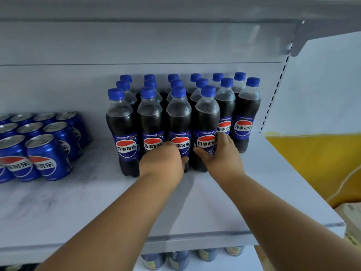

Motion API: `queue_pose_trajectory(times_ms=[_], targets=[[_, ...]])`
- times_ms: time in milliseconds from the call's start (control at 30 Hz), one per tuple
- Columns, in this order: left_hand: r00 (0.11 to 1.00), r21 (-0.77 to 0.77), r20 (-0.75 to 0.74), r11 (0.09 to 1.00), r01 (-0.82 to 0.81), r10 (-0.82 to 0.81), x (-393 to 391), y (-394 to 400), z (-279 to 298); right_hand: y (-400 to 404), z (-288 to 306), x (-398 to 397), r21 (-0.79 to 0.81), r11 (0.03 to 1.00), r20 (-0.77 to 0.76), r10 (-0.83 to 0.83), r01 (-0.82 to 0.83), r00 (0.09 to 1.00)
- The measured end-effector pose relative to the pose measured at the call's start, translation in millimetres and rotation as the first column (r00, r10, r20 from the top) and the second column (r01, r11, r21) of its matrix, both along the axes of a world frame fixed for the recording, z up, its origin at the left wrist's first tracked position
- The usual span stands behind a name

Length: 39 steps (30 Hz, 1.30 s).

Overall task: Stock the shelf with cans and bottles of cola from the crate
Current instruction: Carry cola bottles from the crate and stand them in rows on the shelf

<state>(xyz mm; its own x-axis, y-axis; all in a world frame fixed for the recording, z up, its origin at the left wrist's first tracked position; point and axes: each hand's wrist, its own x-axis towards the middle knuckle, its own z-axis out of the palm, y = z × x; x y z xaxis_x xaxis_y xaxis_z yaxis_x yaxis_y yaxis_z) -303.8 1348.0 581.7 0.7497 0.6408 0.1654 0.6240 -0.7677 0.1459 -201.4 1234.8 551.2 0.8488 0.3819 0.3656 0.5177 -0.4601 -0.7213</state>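
Sixteen dark plastic cola bottles with blue caps (pixel 181 114) stand packed in rows at the right of the white metal shelf (pixel 97 192) — four along the front. The left hand (pixel 162 159) grasps the third front bottle (pixel 178 122) low down; the right hand (pixel 220 153) wraps around the fourth (pixel 207 122). Blue aluminium cola cans (pixel 46 153) — about ten in view — stand grouped well to the left.

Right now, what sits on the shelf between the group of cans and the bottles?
Nothing: in the head view, the shelf lies bare between the cans and the bottles.
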Motion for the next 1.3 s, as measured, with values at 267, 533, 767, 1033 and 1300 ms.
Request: queue_pose_trajectory(times_ms=[267, 533, 767, 1033, 1300], targets=[[1.000, -0.066, -0.027, 0.998, 0.010, -0.012, 6, 5, 4, 0, -1, 3, -0.005, 1.000, 0.010, 0.016, -0.016, 1.000], [0.998, -0.096, -0.053, 0.995, 0.026, -0.031, 7, 5, 3, 2, -3, -3, 0.007, 1.000, 0.004, -0.029, 0.029, 1.000], [0.998, -0.070, -0.001, 0.995, 0.065, -0.065, -8, 4, 1, 4, 7, -8, -0.050, 0.996, -0.042, -0.069, 0.067, 0.997], [0.918, 0.076, 0.330, 0.976, 0.205, -0.219, -31, -44, 16, -29, 32, -36, 0.062, 0.994, 0.073, -0.094, 0.089, 0.993], [0.660, 0.112, 0.475, 0.783, 0.611, -0.583, -13, -155, 41, -171, 70, -56, 0.051, 0.969, 0.220, -0.246, 0.241, 0.944]])
